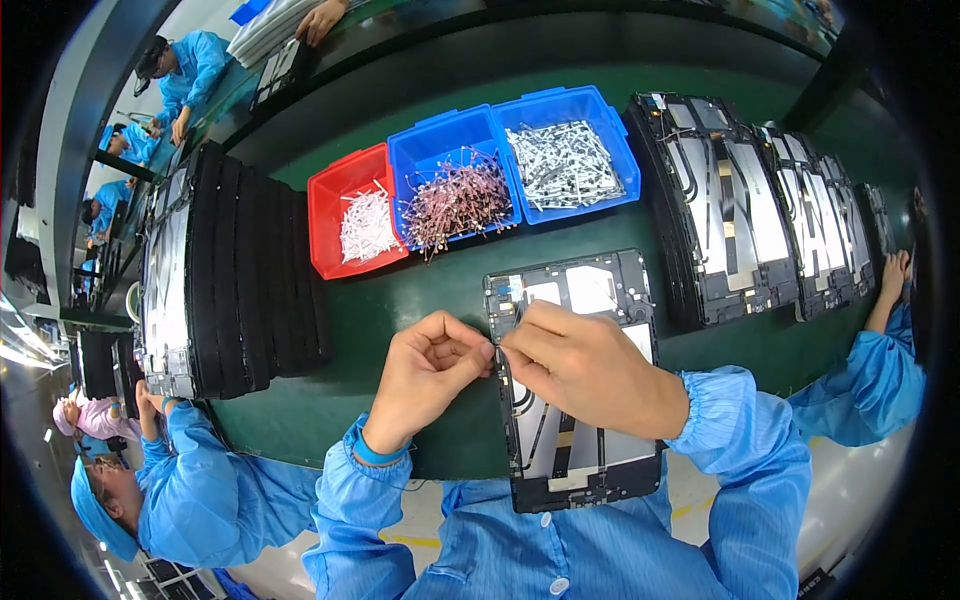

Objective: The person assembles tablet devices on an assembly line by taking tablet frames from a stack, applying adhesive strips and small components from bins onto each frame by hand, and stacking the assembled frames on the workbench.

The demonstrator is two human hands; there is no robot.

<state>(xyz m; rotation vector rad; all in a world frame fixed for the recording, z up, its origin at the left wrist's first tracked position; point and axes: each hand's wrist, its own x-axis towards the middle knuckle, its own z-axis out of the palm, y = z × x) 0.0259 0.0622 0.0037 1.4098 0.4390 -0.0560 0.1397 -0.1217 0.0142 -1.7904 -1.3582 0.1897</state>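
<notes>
An opened tablet (580, 445) lies in front of me at the near edge of the green bench. Its silver battery panels, black ribbon cables and small boards are exposed. My left hand (425, 370) is at the tablet's upper left side, thumb and forefinger pinched together. Close beside it, my right hand (595, 360) reaches over the tablet with its fingers pinched near the same edge. Both sets of fingertips nearly meet there. Whatever they grip is too small or too hidden to name.
Beyond the tablet stand a red bin (325, 235) of pale pink strips, a blue bin (420, 140) of thin reddish cables and another blue bin (560, 98) of white-and-black pieces. Tablet stacks flank them, left (250, 280) and right (735, 200). Co-workers sit left (210, 490) and right (865, 385).
</notes>
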